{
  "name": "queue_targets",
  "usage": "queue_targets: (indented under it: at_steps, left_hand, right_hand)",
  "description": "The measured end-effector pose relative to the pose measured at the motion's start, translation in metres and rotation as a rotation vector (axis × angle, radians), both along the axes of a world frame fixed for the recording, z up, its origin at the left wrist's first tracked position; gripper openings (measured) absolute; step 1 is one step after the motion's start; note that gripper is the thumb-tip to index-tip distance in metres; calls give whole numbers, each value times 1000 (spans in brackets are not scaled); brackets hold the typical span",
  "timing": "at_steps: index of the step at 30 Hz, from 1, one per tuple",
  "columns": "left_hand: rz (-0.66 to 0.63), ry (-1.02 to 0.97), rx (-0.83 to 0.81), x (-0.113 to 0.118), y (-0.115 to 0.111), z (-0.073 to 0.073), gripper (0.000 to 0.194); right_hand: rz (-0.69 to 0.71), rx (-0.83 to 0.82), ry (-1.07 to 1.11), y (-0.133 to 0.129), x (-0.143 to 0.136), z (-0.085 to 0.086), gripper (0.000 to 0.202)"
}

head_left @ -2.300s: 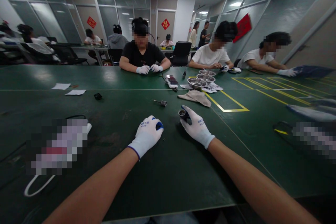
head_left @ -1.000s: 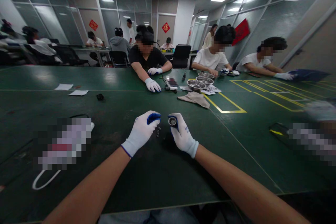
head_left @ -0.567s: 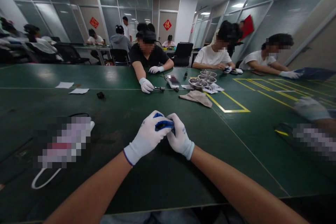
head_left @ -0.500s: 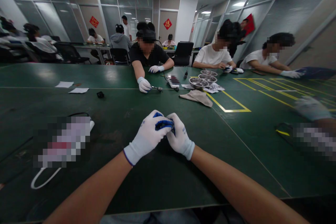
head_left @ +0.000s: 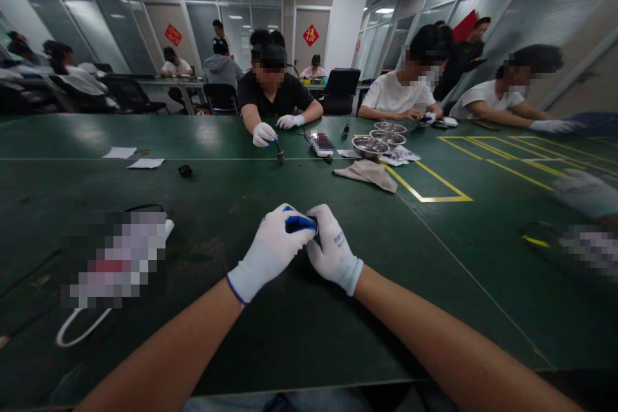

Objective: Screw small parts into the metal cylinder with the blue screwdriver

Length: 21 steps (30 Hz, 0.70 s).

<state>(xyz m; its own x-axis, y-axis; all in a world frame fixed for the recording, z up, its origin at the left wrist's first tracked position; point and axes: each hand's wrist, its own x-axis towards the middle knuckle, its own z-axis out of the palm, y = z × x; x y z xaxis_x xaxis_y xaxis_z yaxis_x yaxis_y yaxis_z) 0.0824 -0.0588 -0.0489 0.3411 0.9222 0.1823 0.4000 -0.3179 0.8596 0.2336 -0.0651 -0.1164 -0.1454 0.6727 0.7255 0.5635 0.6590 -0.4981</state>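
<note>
In the middle of the head view my left hand [head_left: 276,241] and my right hand [head_left: 332,251] meet above the green table [head_left: 217,347]. Both wear white gloves with blue palms. The fingers of each are curled and pressed together at the fingertips. Something small and dark seems to be pinched between them, but the gloves cover most of it and its kind does not show. To the left of my hands lies a blurred-out pale item [head_left: 120,261] with a white loop at its near end.
Across the table a co-worker's gloved hand [head_left: 265,134] holds a dark metal-ended tool. Several steel bowls [head_left: 370,146] stand behind a beige cloth [head_left: 367,175]. A small black part [head_left: 185,170] lies near white papers [head_left: 145,163]. Another person's gloved hand [head_left: 584,192] is at right.
My hands stay together in nearly the same place, with slight finger movement. The co-worker opposite has tilted the tool from sideways to pointing down. The view has shifted slightly.
</note>
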Motion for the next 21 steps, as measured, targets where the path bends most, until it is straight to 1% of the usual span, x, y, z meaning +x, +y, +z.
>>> queue_targets:
  at_steps: [4,9,11,13,15,16,18,19,21]
  left_hand:
    - [86,20,4,4,-2,-2,7]
    - [86,35,61,5,-3,-7,6]
    - [64,-21,103,4,0,-11,4]
    - [56,-104,149,1,5,-14,11]
    - [109,-120,193,-3,13,-18,18]
    - [150,-73,208,-5,17,-20,19]
    - [202,116,208,-9,25,-25,16]
    - [202,221,197,-10,27,-28,15]
    - [154,388,179,-10,30,-33,15]
  right_hand:
    - [-49,12,-46,1,0,-3,27]
    - [-65,1,-45,1,0,-2,30]
    - [-68,-7,-6,2,1,-2,30]
    - [-82,-16,65,3,4,-3,31]
    - [-135,-34,147,4,7,-6,30]
    - [-171,-48,183,6,9,-8,29]
    - [-231,-81,239,8,13,-12,25]
    - [-245,-93,257,9,14,-14,24]
    - [-243,-110,281,10,15,-16,24]
